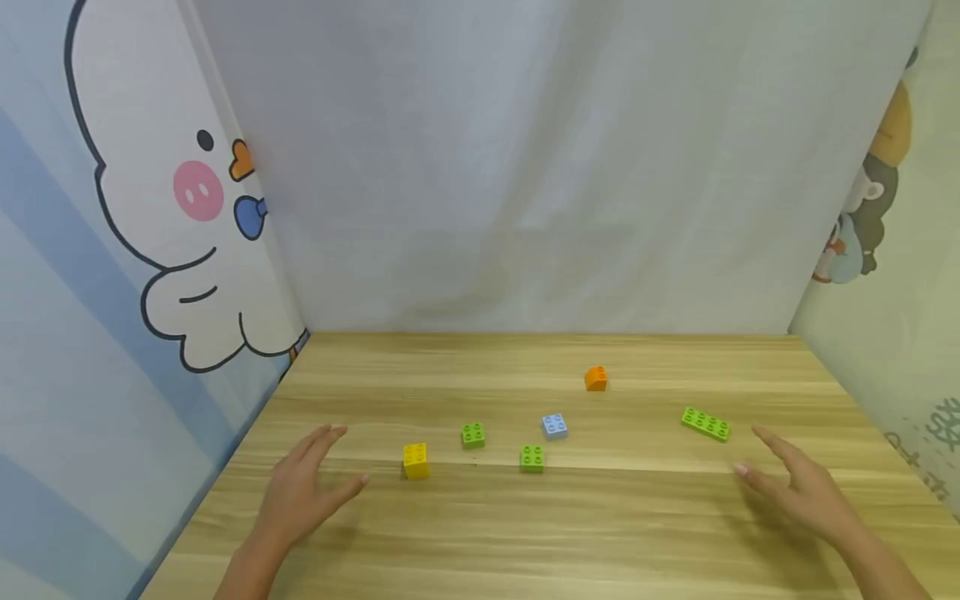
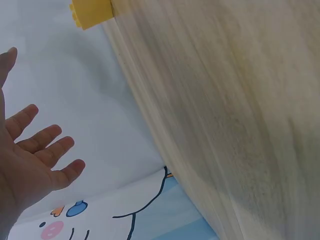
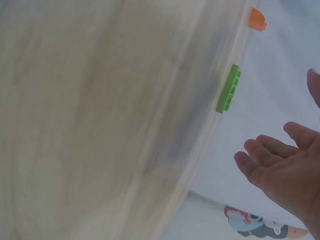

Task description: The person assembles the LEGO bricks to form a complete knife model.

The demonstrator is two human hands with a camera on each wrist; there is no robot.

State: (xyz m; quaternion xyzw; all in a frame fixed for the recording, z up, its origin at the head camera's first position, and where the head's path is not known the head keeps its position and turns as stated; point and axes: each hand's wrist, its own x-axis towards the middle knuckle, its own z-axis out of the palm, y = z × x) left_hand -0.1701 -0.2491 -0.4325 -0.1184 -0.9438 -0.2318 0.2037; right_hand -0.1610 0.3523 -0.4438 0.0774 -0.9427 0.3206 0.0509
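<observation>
My left hand (image 1: 300, 487) hovers over the left part of the table, fingers spread and holding nothing. Nearest to it, on its right, stands a yellow building block (image 1: 416, 461), which the left wrist view also catches as a yellow block (image 2: 92, 12) at its top edge. My right hand (image 1: 802, 492) is held above the table's right side, thumb and fingers apart, with nothing in it. Just beyond its fingertips lies a long green block (image 1: 705, 424). In the right wrist view the same green block (image 3: 228, 89) appears near the hand without touching it.
Between the hands lie two small green blocks, one green block (image 1: 472, 435) farther left and another green block (image 1: 532, 459) closer to me. A light blue block (image 1: 554, 427) sits beside them, and an orange curved block (image 1: 596, 379) farther back. Curtains (image 1: 525, 167) enclose the wooden table (image 1: 480, 542).
</observation>
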